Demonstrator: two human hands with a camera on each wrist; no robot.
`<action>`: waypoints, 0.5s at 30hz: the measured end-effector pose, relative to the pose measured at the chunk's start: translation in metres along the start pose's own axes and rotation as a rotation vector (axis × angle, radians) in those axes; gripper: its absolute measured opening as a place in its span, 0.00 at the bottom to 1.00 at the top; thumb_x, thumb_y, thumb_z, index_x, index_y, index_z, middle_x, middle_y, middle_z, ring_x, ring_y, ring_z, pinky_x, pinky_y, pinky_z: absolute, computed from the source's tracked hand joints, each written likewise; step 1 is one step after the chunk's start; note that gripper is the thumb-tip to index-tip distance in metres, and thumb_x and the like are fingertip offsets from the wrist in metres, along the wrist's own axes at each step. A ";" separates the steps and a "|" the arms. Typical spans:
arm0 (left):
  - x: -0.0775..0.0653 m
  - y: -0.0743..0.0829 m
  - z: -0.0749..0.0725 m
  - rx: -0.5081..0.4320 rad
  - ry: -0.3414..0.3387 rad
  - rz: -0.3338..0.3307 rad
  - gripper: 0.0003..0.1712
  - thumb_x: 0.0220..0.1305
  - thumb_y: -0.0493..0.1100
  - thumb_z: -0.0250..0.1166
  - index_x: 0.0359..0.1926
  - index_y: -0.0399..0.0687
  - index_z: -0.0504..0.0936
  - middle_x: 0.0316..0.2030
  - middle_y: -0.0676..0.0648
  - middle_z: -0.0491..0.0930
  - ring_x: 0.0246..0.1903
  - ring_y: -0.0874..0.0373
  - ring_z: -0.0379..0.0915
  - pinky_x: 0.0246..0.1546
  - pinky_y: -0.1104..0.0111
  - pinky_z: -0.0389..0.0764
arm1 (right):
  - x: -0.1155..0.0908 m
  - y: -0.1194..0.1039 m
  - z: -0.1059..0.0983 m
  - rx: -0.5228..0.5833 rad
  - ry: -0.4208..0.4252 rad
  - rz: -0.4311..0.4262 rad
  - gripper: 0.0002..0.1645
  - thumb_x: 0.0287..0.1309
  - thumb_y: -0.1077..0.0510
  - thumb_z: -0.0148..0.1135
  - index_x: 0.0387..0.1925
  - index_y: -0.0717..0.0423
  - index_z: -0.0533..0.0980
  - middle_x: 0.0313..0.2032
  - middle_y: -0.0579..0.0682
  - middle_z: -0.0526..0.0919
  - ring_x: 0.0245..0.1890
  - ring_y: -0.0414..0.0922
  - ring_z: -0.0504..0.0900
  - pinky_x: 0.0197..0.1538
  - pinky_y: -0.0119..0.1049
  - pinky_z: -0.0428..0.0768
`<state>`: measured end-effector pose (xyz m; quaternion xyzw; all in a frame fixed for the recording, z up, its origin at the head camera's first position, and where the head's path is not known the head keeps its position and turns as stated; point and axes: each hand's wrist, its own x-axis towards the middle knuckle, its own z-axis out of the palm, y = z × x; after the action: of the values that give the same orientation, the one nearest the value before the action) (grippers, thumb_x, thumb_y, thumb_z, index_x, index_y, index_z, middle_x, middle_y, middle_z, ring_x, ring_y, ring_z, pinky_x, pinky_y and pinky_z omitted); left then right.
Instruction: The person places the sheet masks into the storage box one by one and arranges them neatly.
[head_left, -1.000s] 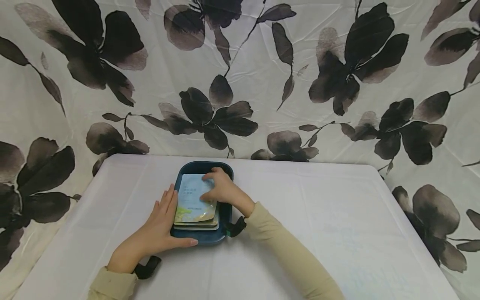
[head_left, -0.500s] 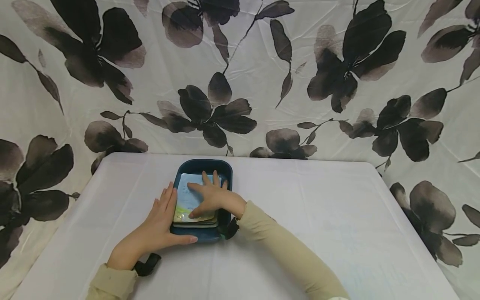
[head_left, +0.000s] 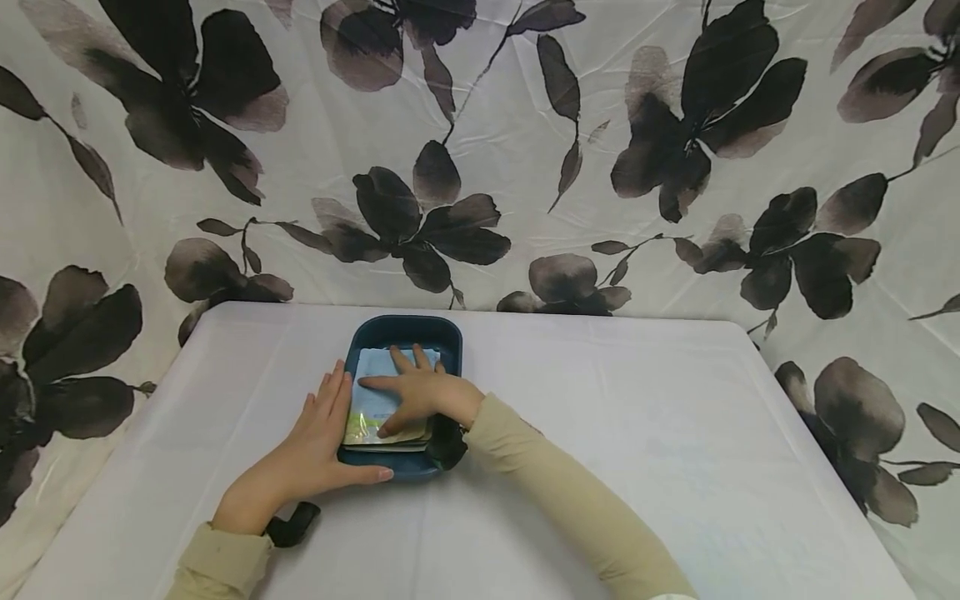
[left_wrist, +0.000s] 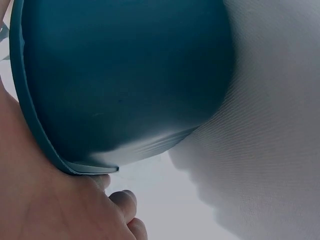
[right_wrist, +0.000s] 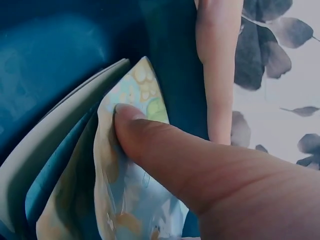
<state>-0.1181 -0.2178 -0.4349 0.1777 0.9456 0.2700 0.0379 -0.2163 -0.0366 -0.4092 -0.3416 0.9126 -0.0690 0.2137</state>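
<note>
A dark blue tray [head_left: 405, 325] holds a short stack of flat, glossy light-blue packets [head_left: 369, 408] with green and yellow print near the close end. My left hand [head_left: 307, 454] lies along the tray's left side with straight fingers, its thumb stretched across the near edge. On top of the stack my right hand [head_left: 420, 393] rests with fingers spread. In the right wrist view its thumb presses the top packet [right_wrist: 137, 195], whose edge stands apart from those below. The tray's outer wall [left_wrist: 130, 75] fills much of the left wrist view, where the left hand is partly visible.
A white-covered table [head_left: 637, 450] spreads around the tray, mostly to its right. Behind it hangs a pale cloth [head_left: 525, 183] with dark flowers. Black wrist straps [head_left: 292, 525] show on the wrists.
My right hand has shifted from the packets' right edge, fingers bent, to lie spread across the top one, further left and nearer. My left hand has kept its place on the tray.
</note>
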 end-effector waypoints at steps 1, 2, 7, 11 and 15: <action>0.000 0.000 -0.001 0.003 0.001 -0.002 0.81 0.44 0.74 0.73 0.76 0.28 0.35 0.76 0.35 0.23 0.74 0.33 0.22 0.69 0.36 0.35 | 0.001 0.000 0.000 -0.008 -0.002 -0.001 0.51 0.55 0.32 0.67 0.76 0.24 0.54 0.79 0.54 0.35 0.76 0.61 0.32 0.71 0.65 0.48; 0.001 -0.001 -0.001 0.004 0.001 -0.004 0.81 0.44 0.74 0.73 0.76 0.29 0.35 0.76 0.36 0.22 0.74 0.33 0.22 0.69 0.36 0.35 | 0.001 0.000 -0.001 -0.018 -0.005 -0.004 0.51 0.56 0.32 0.67 0.76 0.24 0.53 0.79 0.54 0.34 0.76 0.61 0.32 0.71 0.65 0.48; 0.002 -0.001 -0.002 0.002 -0.002 -0.001 0.81 0.45 0.74 0.73 0.76 0.30 0.33 0.76 0.38 0.20 0.74 0.33 0.21 0.68 0.35 0.35 | 0.001 0.001 -0.003 -0.031 -0.015 -0.008 0.51 0.57 0.32 0.65 0.77 0.25 0.51 0.78 0.55 0.33 0.76 0.62 0.31 0.71 0.64 0.47; 0.002 0.000 -0.003 0.000 0.007 0.008 0.81 0.44 0.73 0.73 0.76 0.30 0.33 0.76 0.36 0.22 0.74 0.32 0.22 0.68 0.35 0.35 | 0.000 0.002 -0.002 0.000 -0.012 -0.015 0.51 0.57 0.33 0.66 0.77 0.25 0.51 0.78 0.54 0.32 0.76 0.61 0.30 0.72 0.64 0.47; 0.001 0.000 -0.002 0.004 0.009 0.015 0.82 0.43 0.73 0.74 0.76 0.30 0.34 0.76 0.36 0.23 0.74 0.31 0.23 0.68 0.34 0.35 | -0.002 0.002 0.000 0.025 -0.009 -0.014 0.52 0.56 0.33 0.67 0.76 0.25 0.52 0.78 0.54 0.33 0.76 0.62 0.31 0.72 0.64 0.46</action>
<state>-0.1187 -0.2180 -0.4333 0.1834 0.9450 0.2691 0.0311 -0.2160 -0.0338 -0.4085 -0.3454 0.9084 -0.0801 0.2217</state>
